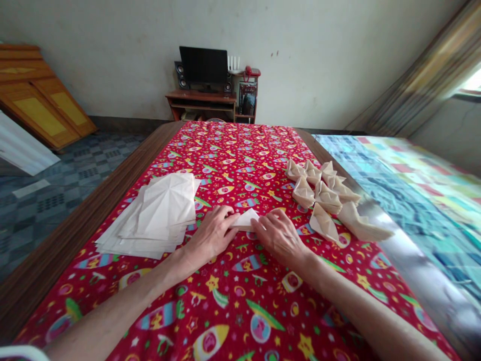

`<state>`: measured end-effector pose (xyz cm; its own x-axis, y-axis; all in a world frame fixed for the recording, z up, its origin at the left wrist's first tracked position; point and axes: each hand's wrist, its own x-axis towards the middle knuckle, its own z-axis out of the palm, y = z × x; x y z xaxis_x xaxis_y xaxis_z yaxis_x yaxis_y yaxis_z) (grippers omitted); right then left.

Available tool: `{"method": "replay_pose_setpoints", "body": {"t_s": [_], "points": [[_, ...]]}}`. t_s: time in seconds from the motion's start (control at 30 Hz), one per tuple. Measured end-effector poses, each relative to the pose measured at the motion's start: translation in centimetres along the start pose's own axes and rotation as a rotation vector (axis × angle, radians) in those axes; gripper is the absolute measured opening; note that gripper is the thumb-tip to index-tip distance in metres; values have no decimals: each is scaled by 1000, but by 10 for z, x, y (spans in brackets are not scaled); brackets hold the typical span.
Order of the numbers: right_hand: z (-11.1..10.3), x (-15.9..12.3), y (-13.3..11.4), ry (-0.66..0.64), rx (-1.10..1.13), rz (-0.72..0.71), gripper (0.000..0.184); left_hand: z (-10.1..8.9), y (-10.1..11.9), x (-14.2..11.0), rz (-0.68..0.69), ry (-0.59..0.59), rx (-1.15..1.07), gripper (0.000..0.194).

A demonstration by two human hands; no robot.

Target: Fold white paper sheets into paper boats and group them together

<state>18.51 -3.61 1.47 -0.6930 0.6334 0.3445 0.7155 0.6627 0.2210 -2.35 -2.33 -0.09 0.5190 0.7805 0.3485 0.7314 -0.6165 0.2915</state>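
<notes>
Left hand (213, 229) and right hand (281, 234) pinch peaked white paper (246, 219); creased sheets (165, 205) near the worktop's (105, 195) left edge; pointed paper boats (327, 197) near its right.

Two hands (213, 228) (281, 233), one folded paper (246, 219), one paper stack (165, 205) and at least eight paper boats (328, 198) show.

My left hand (214, 229) holds one end of the folded paper (246, 218), my right hand (281, 234) the other, fingers (225, 210) bent, forearms (145, 290) slanting inward.
</notes>
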Motion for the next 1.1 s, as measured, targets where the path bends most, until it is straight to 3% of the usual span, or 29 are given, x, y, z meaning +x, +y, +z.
{"method": "replay_pose_setpoints", "body": {"t_s": [0.17, 0.33, 0.43, 0.53, 0.7, 0.8, 0.9, 1.1], "points": [[0, 11, -10, -22, -55, 20, 13, 5, 1, 3, -8, 33, -102, 31], [-1, 15, -3, 77, -39, 74, 15, 13, 3, 3, -159, 271, -267, 64], [-3, 14, -2, 129, 17, 130, 20, 13, 11, 6, -259, 263, -501, 71], [-3, 14, -6, 160, 55, 137, 21, 9, 22, 11, -274, 161, -631, 62], [-2, 16, -12, 222, 78, 158, 23, 3, 30, 22, -302, 74, -615, 38], [-2, 16, -9, 264, 56, 255, 26, 3, 30, 26, -346, 123, -528, 36], [-1, 16, -6, 291, 57, 330, 18, 3, 32, 28, -364, 174, -482, 42], [4, 16, -5, 226, 99, 368, 15, 3, 34, 28, -257, 215, -433, 39]]}}
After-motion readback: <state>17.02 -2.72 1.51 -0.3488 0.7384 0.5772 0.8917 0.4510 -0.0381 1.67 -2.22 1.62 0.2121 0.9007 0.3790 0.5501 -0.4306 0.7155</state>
